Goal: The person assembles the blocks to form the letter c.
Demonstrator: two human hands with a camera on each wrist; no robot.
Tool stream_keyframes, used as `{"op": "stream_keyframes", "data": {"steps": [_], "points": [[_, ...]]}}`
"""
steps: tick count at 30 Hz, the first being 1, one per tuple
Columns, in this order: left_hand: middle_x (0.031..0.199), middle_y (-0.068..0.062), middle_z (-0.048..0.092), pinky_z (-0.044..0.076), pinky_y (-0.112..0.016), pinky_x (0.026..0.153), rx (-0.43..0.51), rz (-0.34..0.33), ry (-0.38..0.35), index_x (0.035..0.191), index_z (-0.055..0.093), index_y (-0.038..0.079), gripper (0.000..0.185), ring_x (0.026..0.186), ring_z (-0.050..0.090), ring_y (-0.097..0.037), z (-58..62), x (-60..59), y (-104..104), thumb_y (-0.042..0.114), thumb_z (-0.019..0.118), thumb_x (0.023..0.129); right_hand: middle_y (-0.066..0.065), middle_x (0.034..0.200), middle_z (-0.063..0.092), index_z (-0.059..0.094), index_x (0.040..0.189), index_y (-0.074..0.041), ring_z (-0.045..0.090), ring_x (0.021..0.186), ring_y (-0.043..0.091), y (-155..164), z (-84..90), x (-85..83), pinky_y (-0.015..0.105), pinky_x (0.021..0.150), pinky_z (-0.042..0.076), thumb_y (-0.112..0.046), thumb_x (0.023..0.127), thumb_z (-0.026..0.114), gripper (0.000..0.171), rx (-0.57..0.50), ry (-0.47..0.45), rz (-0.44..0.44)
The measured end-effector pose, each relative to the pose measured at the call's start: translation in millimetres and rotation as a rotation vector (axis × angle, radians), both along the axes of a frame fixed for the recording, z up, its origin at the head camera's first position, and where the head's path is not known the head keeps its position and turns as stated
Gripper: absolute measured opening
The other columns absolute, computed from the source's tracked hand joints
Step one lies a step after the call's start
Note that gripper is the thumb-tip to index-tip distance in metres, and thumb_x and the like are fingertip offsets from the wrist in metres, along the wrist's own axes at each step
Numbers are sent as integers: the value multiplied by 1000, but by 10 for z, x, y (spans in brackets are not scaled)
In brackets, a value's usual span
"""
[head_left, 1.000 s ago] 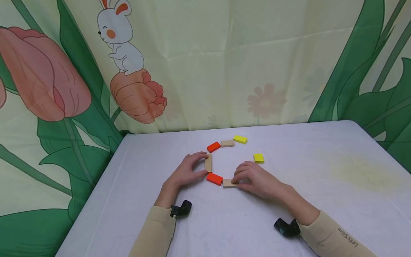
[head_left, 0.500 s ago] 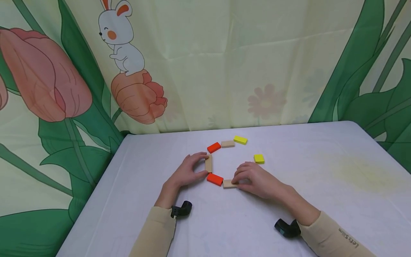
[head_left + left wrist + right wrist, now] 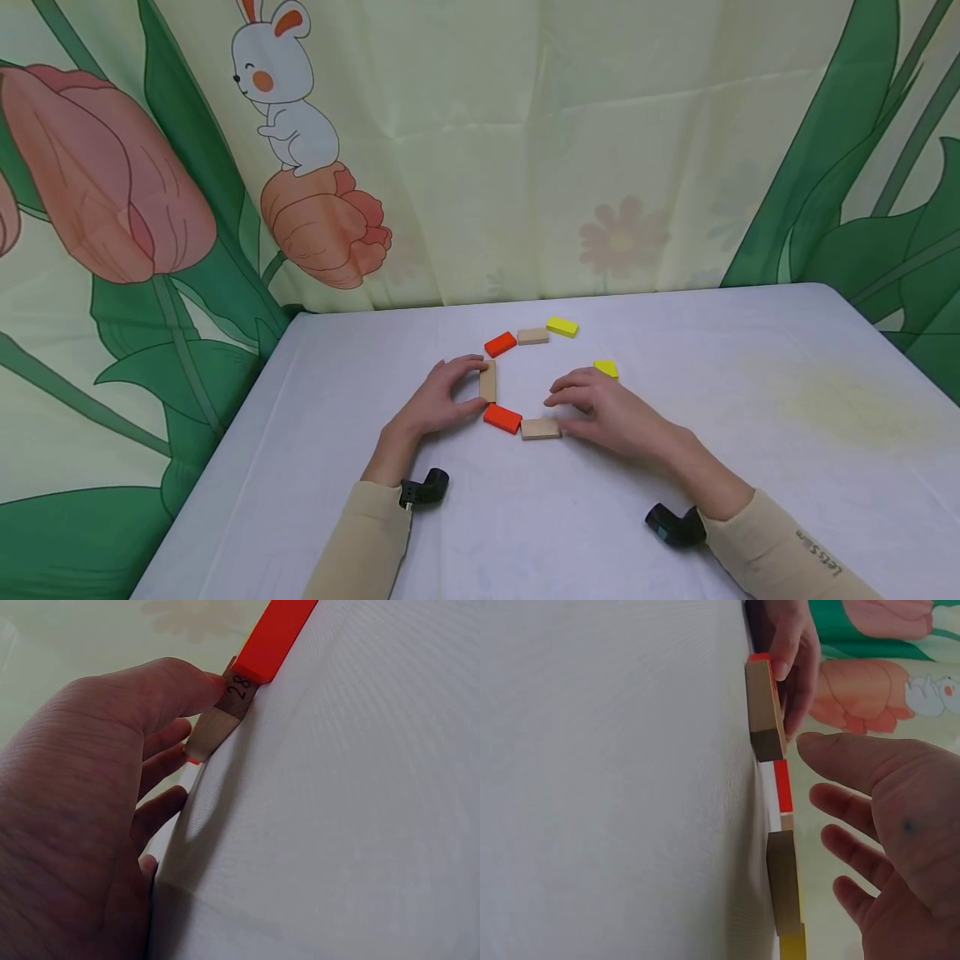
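Note:
My left hand grips the upright-lying wooden block at the left of an arc of blocks, thumb at its near end and fingertips at its far end. In the left wrist view, the thumb lies on that block's end, marked 28. A red block adjoins it on the near side. Touching the red one is another wooden block. My right hand is just right of this block, fingers apart and holding nothing. Behind it a yellow block is partly hidden.
On the arc's far side lie a red block, a wooden block and a yellow block. A white cloth covers the table. A printed curtain hangs behind it.
My right hand has let go of the near wooden block and moved slightly up and right, its fingers spreading. It now covers part of the yellow block. The left hand has stayed in place.

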State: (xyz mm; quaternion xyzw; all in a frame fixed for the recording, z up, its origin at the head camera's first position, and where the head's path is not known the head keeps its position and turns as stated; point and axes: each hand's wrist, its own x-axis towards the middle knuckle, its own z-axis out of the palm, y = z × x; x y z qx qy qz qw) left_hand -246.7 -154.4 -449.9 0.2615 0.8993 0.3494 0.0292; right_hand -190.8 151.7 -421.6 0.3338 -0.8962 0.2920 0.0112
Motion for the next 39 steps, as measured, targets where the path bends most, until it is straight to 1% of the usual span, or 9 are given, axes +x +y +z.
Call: {"op": "stream_keyframes", "data": {"steps": [5, 9, 14, 19, 24, 29, 35, 39], "points": [[148, -6, 51, 10, -50, 122, -2, 6, -9, 138, 59, 10, 52, 141, 41, -23, 7, 9, -2, 21, 74, 89, 0, 124, 63, 75, 119, -14, 53, 121, 26, 43, 5, -15, 46, 97, 51, -11, 89, 77, 30, -17, -24, -27], [148, -6, 51, 10, -50, 122, -2, 9, -12, 138, 59, 11, 52, 141, 41, -23, 5, 12, -6, 22, 74, 89, 1, 123, 62, 75, 118, -13, 53, 120, 26, 79, 5, -31, 45, 96, 52, -11, 89, 77, 29, -24, -20, -45], [148, -5, 51, 11, -50, 122, -7, 11, -11, 138, 59, 11, 52, 141, 40, -22, -8, 4, -9, 22, 74, 89, 3, 123, 62, 76, 117, -12, 52, 120, 27, 140, 10, -54, 46, 97, 51, -9, 87, 78, 29, -41, -20, -85], [148, -5, 51, 11, -50, 122, -4, 8, -9, 138, 59, 11, 52, 141, 40, -22, -12, 1, -9, 22, 74, 89, 3, 121, 62, 76, 115, -12, 52, 120, 29, 223, 14, -79, 49, 98, 49, -12, 87, 79, 28, -60, -34, -135], [148, -5, 51, 11, -51, 122, -2, 4, -8, 139, 59, 12, 52, 141, 40, -22, -5, 4, -8, 22, 73, 90, 3, 118, 63, 77, 114, -11, 52, 119, 29, 302, 10, -127, 51, 101, 46, -15, 87, 80, 28, -54, -41, -160], [148, -5, 51, 11, -51, 122, -2, -1, -4, 139, 59, 11, 52, 141, 41, -22, -9, -6, -9, 22, 73, 89, 7, 120, 62, 77, 115, -11, 51, 120, 34, 356, 24, -140, 56, 101, 44, -14, 88, 79, 27, -29, -57, -161], [147, -6, 52, 11, -52, 121, 6, -8, 5, 138, 59, 11, 52, 140, 42, -23, -8, -6, -10, 21, 73, 89, 8, 118, 63, 76, 114, -10, 52, 118, 35, 389, 17, -142, 56, 100, 44, -11, 88, 78, 26, -19, -34, -144], [148, -6, 51, 11, -51, 122, 0, -9, 1, 139, 59, 11, 52, 140, 41, -22, -4, -9, -8, 22, 73, 90, 8, 115, 64, 76, 113, -9, 54, 115, 36, 414, 13, -153, 56, 100, 44, -10, 87, 78, 27, -16, -13, -133]]}}
